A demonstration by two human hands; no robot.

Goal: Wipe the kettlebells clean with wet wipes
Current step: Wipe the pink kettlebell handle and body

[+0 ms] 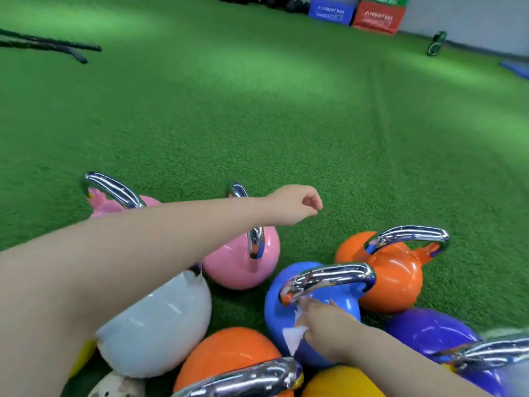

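Observation:
Several coloured kettlebells with chrome handles stand close together on green turf at the bottom of the head view. My right hand [323, 325] presses a white wet wipe [294, 335] against the blue kettlebell [286, 319], just under its handle. My left hand [297, 203] reaches out over the pink kettlebell [243, 265] with fingers curled and nothing in it. An orange kettlebell [395, 279] stands behind the blue one, and a white kettlebell [160, 325] lies under my left forearm.
A second pink kettlebell [114, 202], a purple one [429, 333], another orange one [229, 353] and a yellow one [340, 382] crowd around. Open turf [257, 110] stretches ahead. Black ropes [48, 47] lie far left; blue and red soft boxes [378, 15] stand far back.

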